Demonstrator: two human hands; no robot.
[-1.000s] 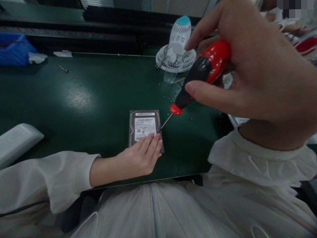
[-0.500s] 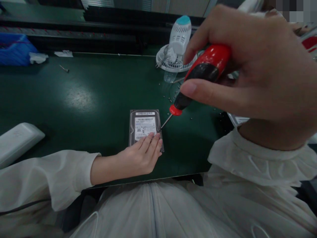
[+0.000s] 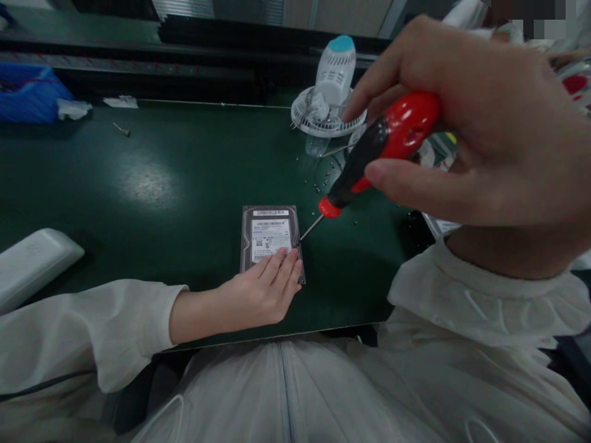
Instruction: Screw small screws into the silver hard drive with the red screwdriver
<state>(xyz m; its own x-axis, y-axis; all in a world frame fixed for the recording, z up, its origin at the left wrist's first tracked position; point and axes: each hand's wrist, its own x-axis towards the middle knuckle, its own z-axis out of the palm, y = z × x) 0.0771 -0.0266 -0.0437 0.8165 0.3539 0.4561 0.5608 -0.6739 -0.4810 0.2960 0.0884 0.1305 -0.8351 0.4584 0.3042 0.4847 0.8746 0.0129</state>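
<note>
A hard drive (image 3: 268, 235) with a white label lies flat on the dark green table (image 3: 152, 184). My left hand (image 3: 261, 292) rests flat on its near end, fingers stretched out and pressing it down. My right hand (image 3: 480, 117), close to the camera, is wrapped round the red and black handle of a screwdriver (image 3: 369, 157). The thin shaft runs down and left, and its tip touches the drive's right edge, just beyond my left fingertips.
A small white fan (image 3: 330, 92) stands at the back of the table, with several loose screws (image 3: 321, 179) scattered in front of it. A white block (image 3: 32, 261) lies at the left edge. A blue bag (image 3: 30, 92) sits at far left.
My right hand has turned the screwdriver handle in its fingers, and the handle has shifted slightly right. The tip stays on the drive's right edge. My left hand has not moved.
</note>
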